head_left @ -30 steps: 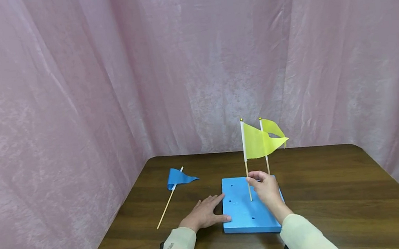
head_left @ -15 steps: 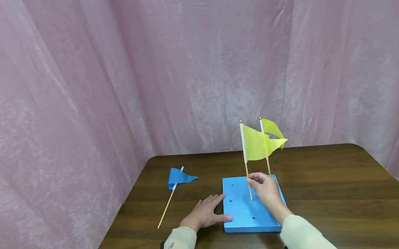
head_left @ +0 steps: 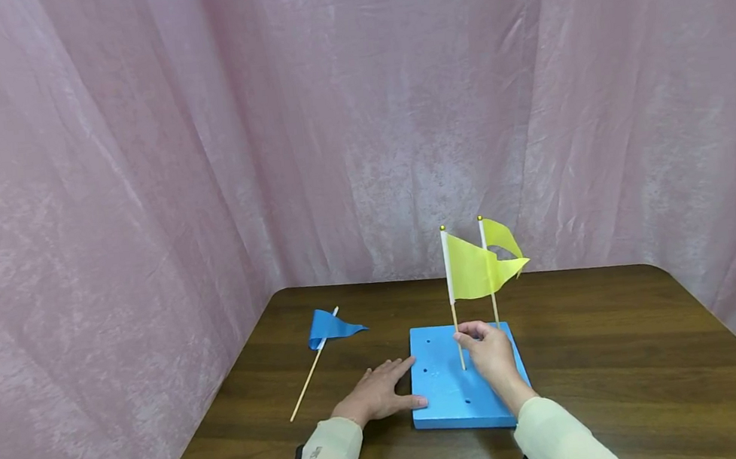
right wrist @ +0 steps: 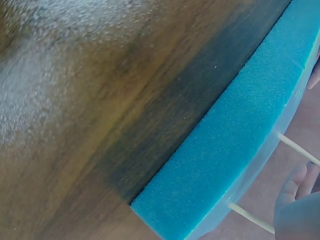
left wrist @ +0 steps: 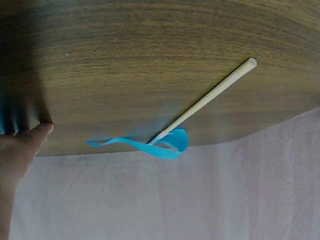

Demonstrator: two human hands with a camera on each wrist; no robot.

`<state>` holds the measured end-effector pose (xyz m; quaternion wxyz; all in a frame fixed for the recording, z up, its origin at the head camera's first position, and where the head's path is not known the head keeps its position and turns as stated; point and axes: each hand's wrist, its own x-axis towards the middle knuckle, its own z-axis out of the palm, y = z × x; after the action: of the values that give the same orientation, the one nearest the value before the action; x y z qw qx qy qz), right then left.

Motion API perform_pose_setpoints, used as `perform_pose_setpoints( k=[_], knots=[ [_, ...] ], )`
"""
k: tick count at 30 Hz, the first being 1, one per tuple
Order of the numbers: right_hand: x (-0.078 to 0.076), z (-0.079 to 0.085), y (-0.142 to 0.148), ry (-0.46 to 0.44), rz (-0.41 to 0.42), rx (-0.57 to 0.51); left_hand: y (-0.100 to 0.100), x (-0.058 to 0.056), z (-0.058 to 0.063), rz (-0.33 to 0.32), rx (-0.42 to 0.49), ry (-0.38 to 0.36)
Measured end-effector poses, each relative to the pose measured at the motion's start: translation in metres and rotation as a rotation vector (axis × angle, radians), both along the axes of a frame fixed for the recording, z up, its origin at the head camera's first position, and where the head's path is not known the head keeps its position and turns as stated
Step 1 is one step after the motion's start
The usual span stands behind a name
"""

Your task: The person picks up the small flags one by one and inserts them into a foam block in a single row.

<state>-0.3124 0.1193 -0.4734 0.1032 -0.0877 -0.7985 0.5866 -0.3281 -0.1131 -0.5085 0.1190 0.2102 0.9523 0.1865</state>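
Observation:
My right hand (head_left: 493, 357) pinches the wooden stick of a yellow pennant flag (head_left: 469, 269) between thumb and fingers. That stick's lower end meets the top of a light blue foam block (head_left: 446, 391) near its middle, and its top leans slightly left. Behind it a second yellow flag (head_left: 500, 236) stands upright, its foot hidden by my right hand. Two sticks reach the block (right wrist: 215, 135) in the right wrist view. My left hand (head_left: 376, 394) rests at the block's left edge with fingers spread and straight, the thumb on its top.
On the left of the brown wooden table (head_left: 600, 354) lies a blue pennant flag (head_left: 330, 328), its stick (left wrist: 210, 97) slanting toward the near side. Small dark holes show in the block's top. A pink curtain (head_left: 395, 105) hangs behind the table.
The front yellow flag has sunk slightly and its top has tipped a little left, my right hand moving down with it. My left hand and the block look almost still.

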Motion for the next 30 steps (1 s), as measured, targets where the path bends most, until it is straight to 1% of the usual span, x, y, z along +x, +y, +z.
perform_pose_setpoints(
  k=[7, 13, 19, 25, 30],
  knots=[
    [0.000, 0.000, 0.000, -0.018, -0.004, 0.012, 0.000, 0.000, -0.002, 0.002, 0.004, -0.010],
    [-0.001, -0.006, 0.002, -0.011, -0.013, 0.023, 0.000, 0.000, 0.000, -0.001, 0.001, -0.006],
    [0.000, -0.009, 0.002, -0.014, -0.002, 0.025, -0.002, -0.001, 0.000, -0.003, 0.009, -0.012],
    [0.004, -0.006, 0.000, -0.015, -0.004, 0.027, -0.004, -0.001, 0.000, -0.005, 0.006, -0.006],
    [0.010, -0.001, 0.005, -0.023, 0.003, 0.046, -0.005, 0.000, 0.002, -0.003, 0.006, -0.015]
  ],
)
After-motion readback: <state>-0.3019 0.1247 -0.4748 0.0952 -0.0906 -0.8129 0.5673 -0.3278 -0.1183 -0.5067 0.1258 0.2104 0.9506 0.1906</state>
